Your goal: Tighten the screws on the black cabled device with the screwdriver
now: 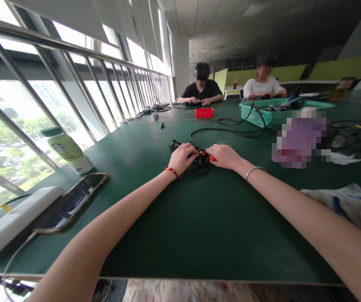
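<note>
In the middle of the green table (180,218), both hands meet over a small black device (203,159) with wires and a thick black cable. My left hand (183,159), a red beaded bracelet at its wrist, has thumb and fingers pinched together at the device's left side. My right hand (223,156), with a silver bangle, is closed round a small orange-and-black piece (212,158) on the right side; its kind is not clear. A black curved shell (175,144) shows just behind my left hand. The fingers hide much of the device.
A green-capped bottle (69,151), a phone (73,203) and a white power strip (19,222) lie left by the railing. Ahead are a red box (204,113) and a teal basket (256,115) with cables. A cloth (347,205) lies right. Two people sit across.
</note>
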Action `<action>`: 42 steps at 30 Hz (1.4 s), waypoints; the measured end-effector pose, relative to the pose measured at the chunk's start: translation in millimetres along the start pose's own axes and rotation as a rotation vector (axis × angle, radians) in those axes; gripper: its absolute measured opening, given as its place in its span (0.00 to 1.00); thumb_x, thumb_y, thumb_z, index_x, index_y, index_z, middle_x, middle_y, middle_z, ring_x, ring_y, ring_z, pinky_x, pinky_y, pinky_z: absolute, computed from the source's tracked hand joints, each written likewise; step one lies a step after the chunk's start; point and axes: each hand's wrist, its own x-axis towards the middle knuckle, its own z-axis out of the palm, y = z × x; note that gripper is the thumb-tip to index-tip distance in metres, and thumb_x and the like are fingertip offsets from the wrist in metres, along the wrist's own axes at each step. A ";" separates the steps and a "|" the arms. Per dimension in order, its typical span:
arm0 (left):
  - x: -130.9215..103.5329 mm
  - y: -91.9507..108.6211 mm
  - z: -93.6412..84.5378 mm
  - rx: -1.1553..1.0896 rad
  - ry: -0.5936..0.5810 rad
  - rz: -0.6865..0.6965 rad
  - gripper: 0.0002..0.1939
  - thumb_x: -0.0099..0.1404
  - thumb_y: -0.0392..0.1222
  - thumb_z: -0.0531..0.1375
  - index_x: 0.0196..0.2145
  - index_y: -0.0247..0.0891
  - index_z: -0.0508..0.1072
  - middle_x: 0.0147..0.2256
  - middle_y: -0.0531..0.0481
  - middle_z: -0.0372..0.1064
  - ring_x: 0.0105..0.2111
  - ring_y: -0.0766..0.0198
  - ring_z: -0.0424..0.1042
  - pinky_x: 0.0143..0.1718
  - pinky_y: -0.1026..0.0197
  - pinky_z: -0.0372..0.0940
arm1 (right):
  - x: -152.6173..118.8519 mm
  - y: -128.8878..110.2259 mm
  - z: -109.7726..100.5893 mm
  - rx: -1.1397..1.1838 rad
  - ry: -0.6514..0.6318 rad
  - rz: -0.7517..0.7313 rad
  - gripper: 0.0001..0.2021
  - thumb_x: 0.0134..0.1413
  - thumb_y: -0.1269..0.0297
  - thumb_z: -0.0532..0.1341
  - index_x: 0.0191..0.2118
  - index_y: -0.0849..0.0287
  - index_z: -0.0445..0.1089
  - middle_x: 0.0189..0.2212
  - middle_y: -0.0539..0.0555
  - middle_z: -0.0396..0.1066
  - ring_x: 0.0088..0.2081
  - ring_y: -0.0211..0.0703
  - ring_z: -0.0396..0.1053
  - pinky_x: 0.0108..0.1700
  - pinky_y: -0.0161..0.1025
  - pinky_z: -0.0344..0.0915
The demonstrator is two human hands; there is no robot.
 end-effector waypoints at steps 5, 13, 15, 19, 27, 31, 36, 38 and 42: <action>-0.1 1.4 -0.3 0.081 0.001 0.020 0.06 0.64 0.39 0.59 0.31 0.39 0.74 0.34 0.50 0.70 0.37 0.63 0.67 0.39 0.62 0.64 | 0.1 -0.4 -0.2 -0.010 -0.001 -0.001 0.08 0.55 0.68 0.55 0.40 0.62 0.67 0.37 0.58 0.73 0.40 0.47 0.67 0.36 0.38 0.57; -1.7 -0.9 1.7 0.183 -0.045 0.039 0.06 0.63 0.40 0.59 0.32 0.42 0.78 0.35 0.49 0.69 0.36 0.62 0.67 0.38 0.60 0.64 | 0.3 -0.5 1.9 -0.032 0.006 -0.004 0.08 0.55 0.67 0.55 0.40 0.62 0.67 0.36 0.58 0.72 0.39 0.46 0.67 0.35 0.38 0.56; -2.1 0.0 1.4 0.197 -0.047 0.033 0.07 0.63 0.41 0.59 0.34 0.43 0.78 0.35 0.49 0.69 0.37 0.62 0.67 0.39 0.59 0.64 | 0.2 -0.7 2.1 -0.043 0.012 -0.006 0.09 0.54 0.67 0.55 0.40 0.62 0.67 0.35 0.57 0.72 0.38 0.46 0.67 0.35 0.38 0.55; -2.1 -0.7 -4.0 0.204 -0.039 0.026 0.09 0.64 0.42 0.58 0.39 0.43 0.78 0.38 0.48 0.69 0.40 0.61 0.68 0.42 0.59 0.64 | -0.7 3.4 -4.8 -0.074 0.041 -0.010 0.09 0.54 0.64 0.54 0.38 0.62 0.68 0.35 0.59 0.72 0.38 0.48 0.66 0.35 0.40 0.54; -3.8 -36.4 -11.3 0.142 -0.219 0.040 0.31 0.63 0.55 0.57 0.60 0.39 0.61 0.59 0.43 0.60 0.58 0.53 0.59 0.62 0.46 0.49 | -1.8 34.0 -56.0 0.139 0.534 0.545 0.13 0.56 0.55 0.53 0.29 0.56 0.69 0.20 0.54 0.67 0.26 0.46 0.64 0.27 0.40 0.50; -3.8 -39.0 -8.9 0.161 -0.244 0.013 0.27 0.65 0.53 0.55 0.58 0.40 0.64 0.56 0.44 0.63 0.55 0.53 0.61 0.58 0.50 0.54 | 5.8 33.3 -80.4 0.484 0.721 0.558 0.14 0.55 0.58 0.53 0.21 0.54 0.64 0.20 0.52 0.67 0.26 0.43 0.65 0.29 0.40 0.57; -5.4 -28.9 -10.2 0.271 -0.181 -0.015 0.25 0.63 0.56 0.56 0.54 0.42 0.69 0.48 0.43 0.66 0.49 0.50 0.62 0.52 0.49 0.56 | 14.4 10.5 -92.3 0.663 0.672 0.441 0.14 0.54 0.62 0.54 0.19 0.55 0.63 0.17 0.50 0.64 0.23 0.39 0.62 0.30 0.39 0.59; -6.3 -26.3 -10.4 0.320 -0.165 -0.018 0.25 0.63 0.58 0.56 0.52 0.42 0.71 0.46 0.42 0.67 0.46 0.50 0.62 0.49 0.49 0.57 | 16.1 3.1 -91.0 0.646 0.649 0.412 0.13 0.53 0.62 0.55 0.19 0.55 0.63 0.18 0.50 0.64 0.23 0.39 0.61 0.30 0.39 0.58; -6.9 -25.4 -9.4 0.374 -0.168 -0.012 0.26 0.63 0.59 0.54 0.52 0.41 0.71 0.44 0.41 0.66 0.45 0.50 0.61 0.46 0.50 0.57 | 17.0 -0.6 -85.3 0.638 0.634 0.402 0.14 0.53 0.61 0.55 0.19 0.56 0.64 0.18 0.49 0.64 0.23 0.38 0.61 0.30 0.39 0.57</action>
